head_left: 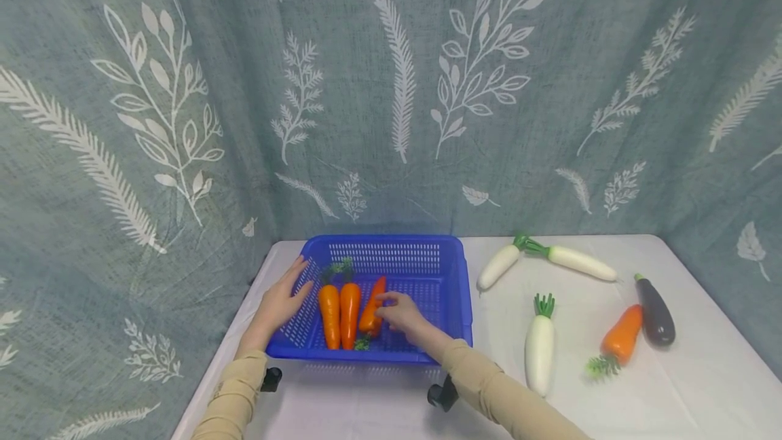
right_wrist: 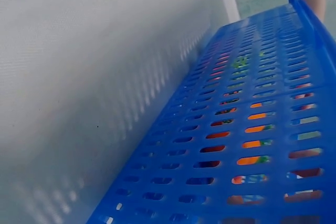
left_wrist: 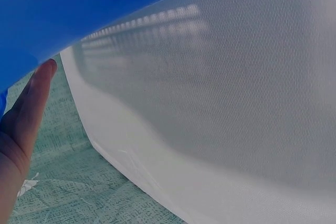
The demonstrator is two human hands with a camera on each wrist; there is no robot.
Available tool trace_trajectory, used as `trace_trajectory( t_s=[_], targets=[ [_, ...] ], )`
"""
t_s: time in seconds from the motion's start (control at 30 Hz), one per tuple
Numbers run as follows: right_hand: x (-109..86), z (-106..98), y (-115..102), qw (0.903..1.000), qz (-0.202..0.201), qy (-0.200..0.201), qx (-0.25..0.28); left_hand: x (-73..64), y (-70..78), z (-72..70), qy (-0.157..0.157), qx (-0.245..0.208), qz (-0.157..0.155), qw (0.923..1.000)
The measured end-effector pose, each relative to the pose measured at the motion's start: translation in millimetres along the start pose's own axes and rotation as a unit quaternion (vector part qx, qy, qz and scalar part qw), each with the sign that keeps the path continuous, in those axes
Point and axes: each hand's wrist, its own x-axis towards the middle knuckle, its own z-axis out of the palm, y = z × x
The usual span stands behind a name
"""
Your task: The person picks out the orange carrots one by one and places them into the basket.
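A blue plastic basket (head_left: 455,277) with slotted walls holds three orange carrots. Two of them, a left carrot (head_left: 330,316) and a middle carrot (head_left: 350,314), lie side by side with their green tops toward the back. My right hand (head_left: 403,316) reaches over the front rim and pinches the third carrot (head_left: 370,311), whose leafy top points to the front. At the basket's left side rests my left hand (head_left: 277,301), its fingers fairly straight along the rim. The left wrist view shows one finger (left_wrist: 37,98) against the blue wall.
Right of the basket, on the white-covered table (head_left: 684,392), lie three white radishes, the nearest radish (head_left: 540,355) pointing forward. Farther right an orange carrot (head_left: 623,335) touches a dark eggplant (head_left: 656,311). A grey-green patterned curtain (head_left: 379,87) hangs behind and at the sides.
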Motion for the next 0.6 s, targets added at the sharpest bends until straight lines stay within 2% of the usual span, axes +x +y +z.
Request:
trace_trajectory(
  t_s=[0.43,0.6],
  targets=[
    [-7.4,-15.9,-1.1,0.9994,-0.008,-0.023,0.025,-1.3,-0.5,0.7,0.004,-0.001,0.002,1.0],
    [-10.9,-27.6,-4.9,0.9991,-0.03,-0.028,0.013,-1.5,0.6,-0.6,-0.002,-0.004,-0.004,1.0]
  ],
)
